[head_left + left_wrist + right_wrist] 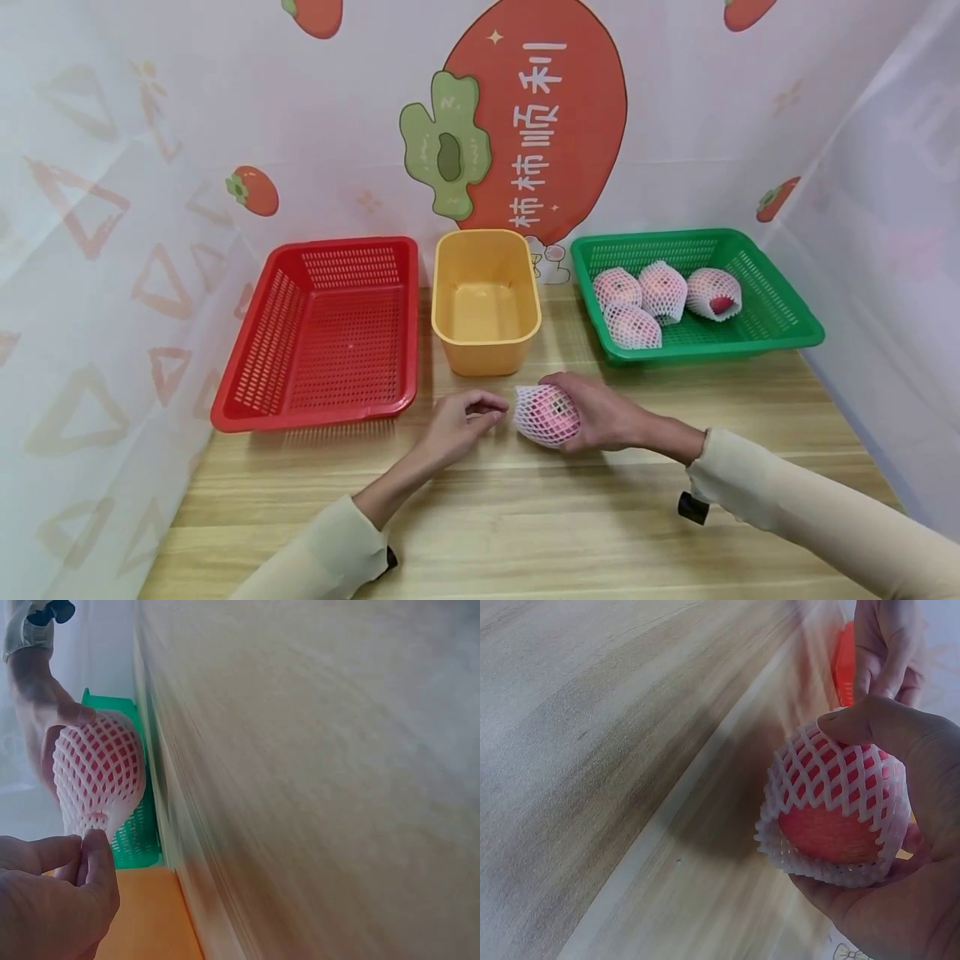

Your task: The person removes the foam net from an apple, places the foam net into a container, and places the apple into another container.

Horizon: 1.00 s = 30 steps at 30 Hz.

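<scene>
My left sleeve (315, 554): long, plain, pale cream cloth, lightly creased, ending at the wrist.
My right sleeve (817, 518): matching cream, its cuff softly wrinkled.
Under my cuffs: a small black piece at each, left (387, 562) and right (692, 507).
My left hand (457, 429) and right hand (603, 415): bare.

Under the left hand (459, 427) and right hand (600, 412) spreads a pale wood-grain tabletop (480, 533), its streaks running sideways, with a soft shadow (712, 825) near the right hand. Beyond both hands stands a white back wall (337, 108) – printed with a huge orange-red persimmon (588, 108), white lettering (534, 127) and smaller persimmons (258, 192) around it. Past the left hand, a pale left wall (90, 333) bears faded triangular outlines – past the right hand, a bluish-white right wall (892, 192) rises
</scene>
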Motion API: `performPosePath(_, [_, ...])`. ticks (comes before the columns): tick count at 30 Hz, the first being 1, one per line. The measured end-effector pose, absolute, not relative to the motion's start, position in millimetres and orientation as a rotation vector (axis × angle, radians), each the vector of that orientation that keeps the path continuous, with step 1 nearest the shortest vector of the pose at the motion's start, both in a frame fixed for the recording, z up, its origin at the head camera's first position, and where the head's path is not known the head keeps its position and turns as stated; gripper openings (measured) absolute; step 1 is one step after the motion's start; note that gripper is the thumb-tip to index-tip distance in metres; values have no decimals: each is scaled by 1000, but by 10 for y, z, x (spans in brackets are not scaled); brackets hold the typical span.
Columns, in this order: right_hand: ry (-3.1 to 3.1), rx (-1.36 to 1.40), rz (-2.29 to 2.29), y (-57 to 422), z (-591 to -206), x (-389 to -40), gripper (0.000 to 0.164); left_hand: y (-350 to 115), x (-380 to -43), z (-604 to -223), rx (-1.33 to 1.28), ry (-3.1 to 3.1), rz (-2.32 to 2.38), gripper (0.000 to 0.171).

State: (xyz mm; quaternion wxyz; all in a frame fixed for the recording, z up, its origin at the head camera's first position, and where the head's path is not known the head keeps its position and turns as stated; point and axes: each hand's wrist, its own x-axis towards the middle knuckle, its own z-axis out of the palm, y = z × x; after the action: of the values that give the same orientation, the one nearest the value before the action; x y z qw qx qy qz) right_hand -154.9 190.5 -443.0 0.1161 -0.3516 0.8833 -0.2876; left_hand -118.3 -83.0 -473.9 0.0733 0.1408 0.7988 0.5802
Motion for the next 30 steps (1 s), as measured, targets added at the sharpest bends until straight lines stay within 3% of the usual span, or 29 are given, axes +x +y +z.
performPosePath(13, [2576,-1044,-812,1871,-4436,-1527,92,-647,-1263,-4795,392,2405,1716,19])
performPosePath(30, [2573,-1011,-841,1825,-4459,-1519,96,-590,-1272,-4858,467,2282,1676,55])
